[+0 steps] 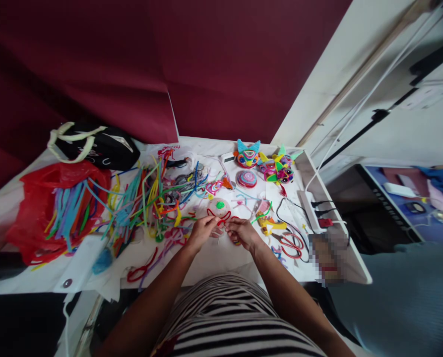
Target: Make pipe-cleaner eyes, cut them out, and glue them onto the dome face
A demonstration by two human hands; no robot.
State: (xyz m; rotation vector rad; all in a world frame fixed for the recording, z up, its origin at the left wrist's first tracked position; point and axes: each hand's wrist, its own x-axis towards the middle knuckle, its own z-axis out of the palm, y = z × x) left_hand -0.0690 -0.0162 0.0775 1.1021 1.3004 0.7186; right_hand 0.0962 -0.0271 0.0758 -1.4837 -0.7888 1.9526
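Both hands meet at the front middle of the white table, pinching a bent red pipe cleaner (pixel 225 216). My left hand (pixel 203 232) grips it from the left with closed fingers. From the other side my right hand (pixel 241 233) holds it between thumb and fingers. Just beyond them lies a pale round piece with a green spiral (pixel 220 205) on it. Behind that sits a coiled pink and blue dome (pixel 246 179). A yellow glue gun (pixel 271 225) and red-handled scissors (pixel 292 245) rest to the right of my right hand.
Loose pipe cleaners (pixel 150 193) heap up on the left beside a red plastic bag (pixel 63 203) stuffed with more. A black bag (pixel 98 146) stands behind. Finished colourful figures (pixel 248 154) are at the back right. A power strip (pixel 312 210) with cords lies along the right edge.
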